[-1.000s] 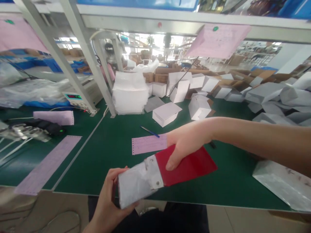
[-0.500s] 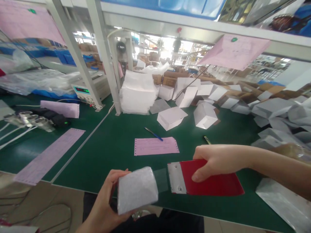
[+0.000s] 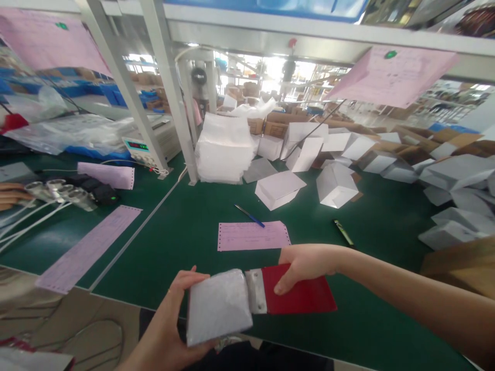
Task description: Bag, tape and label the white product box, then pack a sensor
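Note:
Low in front of me, my left hand (image 3: 170, 319) is closed around a boxy package wrapped in white foam (image 3: 219, 306). My right hand (image 3: 307, 265) grips a red tape dispenser (image 3: 309, 301) by its flat plate, thumb on top. The dispenser's serrated metal edge (image 3: 257, 292) is right up against the package's right side. Any tape between them is hidden at this moment. Beyond the hands lies a pink printed form (image 3: 251, 239), with a blue pen (image 3: 249, 215) across its upper edge.
Small white boxes (image 3: 280, 188) and a stack of white foam sheets (image 3: 224, 149) stand at the back. More white boxes pile up on the right (image 3: 460, 226), near a brown carton (image 3: 460, 265). A marker (image 3: 343, 232) lies on the green table. Another person's hand (image 3: 13, 196) shows far left.
My right hand has brought the tape dispenser left to the package; the clear tape stretched between them no longer shows. Another person's hand has appeared at the left edge.

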`<state>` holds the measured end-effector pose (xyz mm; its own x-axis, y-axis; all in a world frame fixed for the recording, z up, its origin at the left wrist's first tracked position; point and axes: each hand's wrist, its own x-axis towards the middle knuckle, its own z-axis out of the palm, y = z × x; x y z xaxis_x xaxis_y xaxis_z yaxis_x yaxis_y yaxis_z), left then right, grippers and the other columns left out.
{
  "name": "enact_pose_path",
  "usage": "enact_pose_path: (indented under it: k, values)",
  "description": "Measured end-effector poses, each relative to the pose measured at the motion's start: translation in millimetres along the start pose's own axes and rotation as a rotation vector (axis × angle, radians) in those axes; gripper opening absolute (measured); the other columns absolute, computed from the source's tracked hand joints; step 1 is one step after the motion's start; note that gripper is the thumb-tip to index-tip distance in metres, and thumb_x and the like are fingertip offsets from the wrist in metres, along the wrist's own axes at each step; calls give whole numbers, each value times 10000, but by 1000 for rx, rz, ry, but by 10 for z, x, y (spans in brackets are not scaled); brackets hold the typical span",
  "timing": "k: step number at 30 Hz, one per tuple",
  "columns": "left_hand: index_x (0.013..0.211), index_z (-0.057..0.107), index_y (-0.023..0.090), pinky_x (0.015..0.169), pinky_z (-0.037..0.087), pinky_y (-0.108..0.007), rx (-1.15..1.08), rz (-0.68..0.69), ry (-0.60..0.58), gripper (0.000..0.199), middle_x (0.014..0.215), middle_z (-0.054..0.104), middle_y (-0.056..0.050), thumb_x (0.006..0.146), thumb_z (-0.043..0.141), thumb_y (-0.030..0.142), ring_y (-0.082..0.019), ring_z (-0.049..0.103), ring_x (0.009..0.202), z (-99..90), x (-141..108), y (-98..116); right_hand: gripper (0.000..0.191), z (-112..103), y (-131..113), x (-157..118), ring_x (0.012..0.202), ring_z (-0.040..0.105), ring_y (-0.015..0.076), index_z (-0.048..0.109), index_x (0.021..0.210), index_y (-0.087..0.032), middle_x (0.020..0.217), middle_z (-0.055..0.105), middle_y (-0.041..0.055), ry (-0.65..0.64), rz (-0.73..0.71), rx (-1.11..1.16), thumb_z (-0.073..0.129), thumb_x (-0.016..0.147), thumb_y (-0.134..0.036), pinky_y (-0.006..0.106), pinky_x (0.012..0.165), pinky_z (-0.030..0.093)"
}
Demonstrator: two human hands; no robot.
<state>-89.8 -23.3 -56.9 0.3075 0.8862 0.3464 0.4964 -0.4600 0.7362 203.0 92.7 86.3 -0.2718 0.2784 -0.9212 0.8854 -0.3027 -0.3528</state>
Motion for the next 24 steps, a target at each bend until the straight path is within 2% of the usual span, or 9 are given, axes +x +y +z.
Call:
enact_pose_path:
  k: [2, 4, 6, 8, 10, 13, 17, 20, 24]
  values:
    - [1492, 384, 270, 1167, 423, -689, 207, 92, -108, 963, 1390, 617, -157, 670, 886, 267, -436, 574, 1340, -27, 115, 155, 261, 24, 5, 10, 754, 639, 144, 662, 802, -155, 794, 689, -23, 14, 1, -4, 826, 875, -345, 264, 721, 468]
    - [1604, 232, 202, 1133, 459, -697, 363, 183, -204, 1196, 1509, 530, -241, 636, 921, 336, -486, 539, 1363, 22, 264, 341, 257, 62, 29, 14, 736, 635, 148, 666, 794, -155, 785, 686, -20, 38, 0, -5, 826, 864, -344, 266, 700, 470]
    - [1611, 229, 122, 1019, 553, -682, 473, 231, -249, 1152, 1426, 585, -286, 654, 858, 245, -497, 619, 1244, 132, 401, 493, 252, 91, 68, -9, 727, 634, 151, 665, 783, -155, 780, 684, -16, 61, -10, -2, 815, 863, -341, 267, 693, 475]
    - [1563, 335, 105, 935, 594, -665, 485, 208, -243, 1033, 1260, 667, -244, 642, 801, 145, -463, 676, 1108, 245, 489, 572, 242, 93, 113, -85, 745, 643, 151, 670, 797, -156, 799, 691, -12, 79, -31, 8, 813, 856, -341, 260, 705, 483]
    - [1519, 400, 160, 923, 608, -628, 346, 148, -183, 992, 1208, 658, -185, 628, 835, 136, -420, 671, 1084, 320, 515, 576, 246, 70, 153, -220, 734, 643, 144, 674, 797, -155, 795, 693, -12, 81, -48, 32, 824, 830, -347, 245, 684, 480]
    - [1521, 384, 294, 964, 614, -531, -3, 71, -124, 1040, 1336, 561, -145, 640, 932, 210, -375, 629, 1184, 395, 452, 489, 267, 45, 173, -457, 666, 617, 121, 674, 766, -161, 753, 678, -20, 38, -78, 64, 815, 820, -382, 208, 594, 446]
    - [1486, 422, 361, 1004, 585, -518, -297, -47, -94, 969, 1365, 523, -104, 675, 932, 209, -370, 600, 1243, 514, 283, 316, 328, 117, 84, -589, 628, 589, 113, 651, 703, -168, 710, 655, -26, 92, -18, -33, 798, 862, -414, 204, 545, 417]
    - [1363, 503, 351, 980, 582, -482, -337, -108, -112, 812, 1301, 556, -67, 681, 908, 176, -335, 620, 1198, 519, 204, 219, 345, 187, -21, -533, 664, 608, 125, 655, 714, -171, 743, 668, -26, 91, -1, -85, 812, 869, -435, 217, 568, 440]
    - [1333, 489, 357, 945, 588, -435, -295, -34, -183, 784, 1246, 590, -46, 688, 875, 133, -303, 637, 1156, 388, 214, 168, 310, 188, -60, -479, 690, 624, 138, 665, 729, -168, 766, 682, -12, 48, 3, -71, 801, 868, -410, 222, 592, 455]
